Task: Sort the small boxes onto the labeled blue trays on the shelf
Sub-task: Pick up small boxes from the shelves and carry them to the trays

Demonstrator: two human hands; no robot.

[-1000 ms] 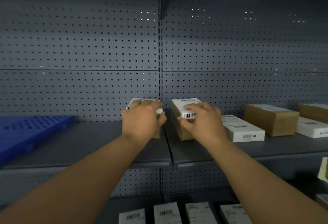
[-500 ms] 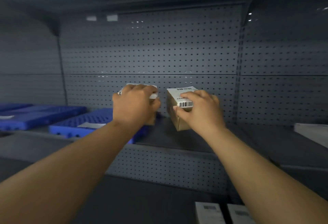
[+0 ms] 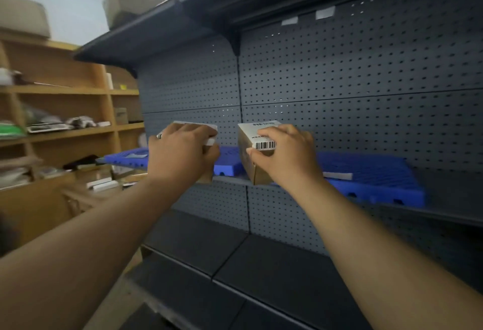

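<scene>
My left hand (image 3: 180, 153) grips a small brown box with a white label (image 3: 206, 131), most of it hidden behind the hand. My right hand (image 3: 285, 155) grips a second brown box (image 3: 251, 162) that bears a white barcode label on its top edge. Both boxes are held in the air in front of the grey shelf (image 3: 235, 180). Three blue trays lie on that shelf: one at the left (image 3: 130, 158), one between my hands (image 3: 230, 162), one at the right (image 3: 379, 180). White paper labels lie on the left and right trays.
A grey pegboard wall (image 3: 339, 81) backs the shelf, with another shelf overhead (image 3: 156, 29). Dark lower shelves (image 3: 235, 264) jut out below my arms. A wooden rack (image 3: 65, 110) with cluttered items stands at the left.
Both boxes have been lifted off the shelf and carried left. The view has swung left, away from the other boxes, and the blue trays and the wooden rack have come into view.
</scene>
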